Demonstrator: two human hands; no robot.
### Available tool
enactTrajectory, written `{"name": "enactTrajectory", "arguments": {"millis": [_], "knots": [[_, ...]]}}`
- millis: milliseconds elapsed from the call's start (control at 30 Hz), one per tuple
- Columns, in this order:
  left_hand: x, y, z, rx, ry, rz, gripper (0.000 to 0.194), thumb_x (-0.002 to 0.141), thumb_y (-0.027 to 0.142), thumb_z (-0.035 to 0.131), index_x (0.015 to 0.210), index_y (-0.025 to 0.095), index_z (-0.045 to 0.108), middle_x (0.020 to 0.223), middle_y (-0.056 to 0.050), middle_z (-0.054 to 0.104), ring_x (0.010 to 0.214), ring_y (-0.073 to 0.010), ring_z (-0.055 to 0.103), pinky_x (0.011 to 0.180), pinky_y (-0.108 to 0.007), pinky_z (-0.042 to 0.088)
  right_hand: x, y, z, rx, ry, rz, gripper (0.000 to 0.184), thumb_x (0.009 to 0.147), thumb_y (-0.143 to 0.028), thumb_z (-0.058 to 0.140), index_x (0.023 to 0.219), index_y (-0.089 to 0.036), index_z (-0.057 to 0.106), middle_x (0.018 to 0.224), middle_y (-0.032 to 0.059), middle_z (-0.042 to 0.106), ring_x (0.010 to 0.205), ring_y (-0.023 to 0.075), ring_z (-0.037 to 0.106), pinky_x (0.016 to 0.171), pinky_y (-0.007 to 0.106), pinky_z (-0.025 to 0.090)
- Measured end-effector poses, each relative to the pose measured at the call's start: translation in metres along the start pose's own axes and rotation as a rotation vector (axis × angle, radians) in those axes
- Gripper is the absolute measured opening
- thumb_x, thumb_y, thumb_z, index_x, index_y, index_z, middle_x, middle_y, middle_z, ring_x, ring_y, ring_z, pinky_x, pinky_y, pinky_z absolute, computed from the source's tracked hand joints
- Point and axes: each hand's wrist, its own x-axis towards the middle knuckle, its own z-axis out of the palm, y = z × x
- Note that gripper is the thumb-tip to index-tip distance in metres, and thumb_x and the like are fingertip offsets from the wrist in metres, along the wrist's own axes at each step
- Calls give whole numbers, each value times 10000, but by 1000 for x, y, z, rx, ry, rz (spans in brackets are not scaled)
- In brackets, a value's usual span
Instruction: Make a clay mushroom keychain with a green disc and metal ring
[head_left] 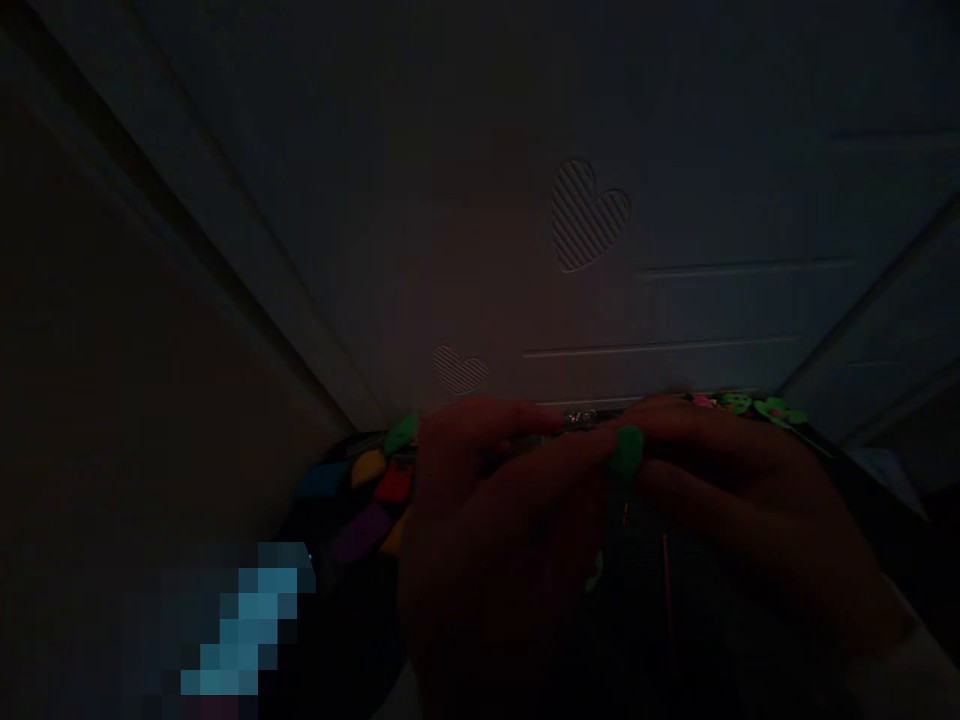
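In the dim light, my left hand point(499, 500) and my right hand point(750, 490) meet at the middle of the dark work surface. Between their fingertips is a small green lump point(627, 453) that looks like modelling clay. The left fingers press at its left side, and the right thumb and fingers close on it from the right. Another light green piece point(594, 571) lies partly hidden behind my left hand. Below my right hand, a thin reddish stick point(666, 590) rests on the dark surface.
Left of my hands lie clay-like blocks: blue point(322, 481), yellow point(368, 467), red point(394, 481) and purple point(363, 532). Green flower-like shapes point(780, 411) sit at the back right. A pale panel with embossed hearts point(589, 215) rises behind. A pixelated bright patch covers the lower left.
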Motion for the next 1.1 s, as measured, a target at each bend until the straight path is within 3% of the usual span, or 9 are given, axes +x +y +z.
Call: {"name": "enactTrajectory", "arguments": {"millis": [233,400,600,700,867,1100], "knots": [[-2,2,1,19,57,20,261,713,131,666,919,288,633,970,23,548,860,-121,528,684,-233,454,0,1,-1,-25,-17,-35,142,778,-234,608,880,-313,667,703,-46,566,685,83,544,611,168,466],[-3,1,-1,29,30,65,276,721,128,651,938,297,624,963,24,549,886,-144,525,793,-297,459,0,-1,-1,-47,-8,-24,137,774,-224,612,872,-301,668,707,-45,576,681,82,551,604,161,472],[-2,-1,2,11,44,-1,242,721,132,654,919,268,631,958,16,552,863,-125,529,729,-248,466,-1,1,-1,19,-16,-49,206,815,-206,561,950,-334,651,869,-68,654,789,74,591,690,159,481],[-2,0,3,-5,42,-23,228,719,136,657,907,264,634,965,21,551,859,-121,537,739,-247,464,-2,2,0,31,0,-33,157,801,-207,584,901,-305,654,807,-72,639,742,56,581,653,130,472],[-1,2,2,-10,70,58,255,710,91,655,917,237,630,927,9,561,836,-112,545,686,-215,481,-1,2,1,35,25,4,75,795,-247,596,841,-281,645,748,-71,608,704,40,550,623,92,448],[-5,3,2,-96,42,-24,245,726,109,651,910,270,645,949,30,559,848,-89,538,709,-179,467,-2,2,2,47,41,9,50,769,-298,622,812,-288,646,700,-66,588,654,43,532,571,86,441]]}}
